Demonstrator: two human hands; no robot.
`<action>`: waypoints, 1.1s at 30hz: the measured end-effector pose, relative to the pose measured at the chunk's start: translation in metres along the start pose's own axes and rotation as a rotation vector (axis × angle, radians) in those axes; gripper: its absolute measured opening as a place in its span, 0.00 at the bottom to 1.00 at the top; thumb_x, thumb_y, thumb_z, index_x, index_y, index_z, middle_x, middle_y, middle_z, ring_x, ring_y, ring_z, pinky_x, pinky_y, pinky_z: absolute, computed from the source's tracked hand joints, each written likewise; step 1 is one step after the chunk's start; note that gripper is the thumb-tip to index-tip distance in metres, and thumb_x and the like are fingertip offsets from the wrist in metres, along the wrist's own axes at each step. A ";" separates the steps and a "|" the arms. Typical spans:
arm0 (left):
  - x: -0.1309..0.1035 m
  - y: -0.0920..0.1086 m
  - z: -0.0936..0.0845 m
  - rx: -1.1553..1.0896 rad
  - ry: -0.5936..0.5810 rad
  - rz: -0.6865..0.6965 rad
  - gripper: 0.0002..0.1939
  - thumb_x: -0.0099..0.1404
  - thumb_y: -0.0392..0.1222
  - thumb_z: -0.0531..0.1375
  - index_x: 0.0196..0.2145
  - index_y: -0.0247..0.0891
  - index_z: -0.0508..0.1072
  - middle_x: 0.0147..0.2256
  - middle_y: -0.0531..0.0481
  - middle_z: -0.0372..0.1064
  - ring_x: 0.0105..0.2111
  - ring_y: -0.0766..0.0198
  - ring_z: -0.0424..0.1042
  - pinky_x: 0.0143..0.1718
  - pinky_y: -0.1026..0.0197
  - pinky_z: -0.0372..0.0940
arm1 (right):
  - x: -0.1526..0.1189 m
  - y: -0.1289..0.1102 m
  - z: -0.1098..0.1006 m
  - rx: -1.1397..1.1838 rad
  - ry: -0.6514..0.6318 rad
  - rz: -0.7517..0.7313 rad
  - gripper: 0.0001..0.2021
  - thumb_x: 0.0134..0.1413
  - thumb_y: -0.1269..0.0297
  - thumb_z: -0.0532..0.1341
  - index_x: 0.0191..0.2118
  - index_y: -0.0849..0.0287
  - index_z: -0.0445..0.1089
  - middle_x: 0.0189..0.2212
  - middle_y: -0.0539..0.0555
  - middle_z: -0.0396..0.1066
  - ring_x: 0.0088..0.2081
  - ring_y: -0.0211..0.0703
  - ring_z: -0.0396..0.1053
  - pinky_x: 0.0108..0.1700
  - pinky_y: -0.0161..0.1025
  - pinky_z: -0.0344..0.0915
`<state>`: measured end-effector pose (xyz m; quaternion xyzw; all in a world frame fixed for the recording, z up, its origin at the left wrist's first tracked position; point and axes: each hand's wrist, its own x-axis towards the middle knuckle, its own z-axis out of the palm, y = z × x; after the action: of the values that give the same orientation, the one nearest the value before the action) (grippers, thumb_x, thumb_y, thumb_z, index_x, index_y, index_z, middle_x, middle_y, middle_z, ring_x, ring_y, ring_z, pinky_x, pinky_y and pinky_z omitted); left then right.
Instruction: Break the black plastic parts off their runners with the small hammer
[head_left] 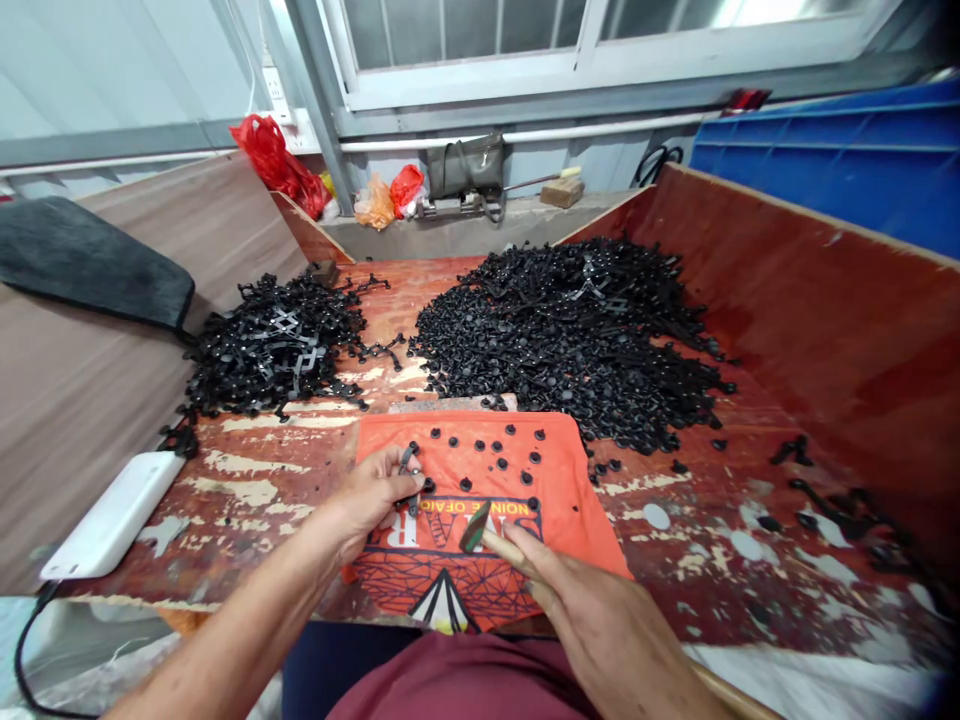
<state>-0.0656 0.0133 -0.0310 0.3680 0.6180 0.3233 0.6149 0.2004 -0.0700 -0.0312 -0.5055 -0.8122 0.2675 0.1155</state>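
In my left hand (367, 500) a black jointed linkage piece (409, 458) is pinched between thumb and fingers, over the left part of an orange printed cloth (600, 540). My right hand (600, 600) wraps round the wooden handle of a hammer (474, 530). The hammer's dark green head hangs over the cloth's lettering, to the right of the linkage piece and apart from it. Several small black round caps (502, 464) with raised middles lie scattered over the upper half of the cloth. Part of the linkage is hidden by my fingers.
A big heap of black caps and linkages (555, 340) lies at the back right, and a smaller linkage heap (277, 345) at left. Wooden boards (810, 280) wall the table. A white power bank-like box (112, 515) with a cable rests at the left edge.
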 end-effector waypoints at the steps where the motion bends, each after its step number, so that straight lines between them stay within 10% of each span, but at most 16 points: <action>1: 0.000 0.000 0.001 0.005 0.010 0.001 0.19 0.47 0.46 0.67 0.33 0.40 0.63 0.18 0.62 0.61 0.11 0.76 0.49 0.11 0.72 0.40 | 0.001 0.000 0.000 -0.005 -0.001 -0.001 0.27 0.66 0.71 0.48 0.68 0.44 0.53 0.52 0.52 0.75 0.45 0.47 0.77 0.48 0.49 0.75; 19: -0.006 0.007 0.004 0.027 -0.040 0.024 0.15 0.48 0.43 0.65 0.31 0.39 0.63 0.18 0.62 0.62 0.10 0.77 0.47 0.11 0.70 0.40 | 0.045 -0.031 -0.041 -0.106 0.122 -0.059 0.25 0.67 0.69 0.47 0.67 0.47 0.57 0.42 0.53 0.79 0.38 0.46 0.78 0.42 0.43 0.76; 33: -0.014 0.013 0.003 0.004 -0.078 0.023 0.13 0.51 0.40 0.63 0.32 0.38 0.64 0.18 0.62 0.60 0.11 0.77 0.48 0.11 0.71 0.44 | 0.057 -0.030 -0.016 -0.197 0.208 -0.088 0.27 0.68 0.69 0.48 0.70 0.50 0.49 0.38 0.54 0.79 0.34 0.46 0.77 0.40 0.41 0.74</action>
<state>-0.0619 0.0083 -0.0127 0.3885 0.5900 0.3143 0.6341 0.1588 -0.0255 -0.0066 -0.5032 -0.8396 0.1273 0.1602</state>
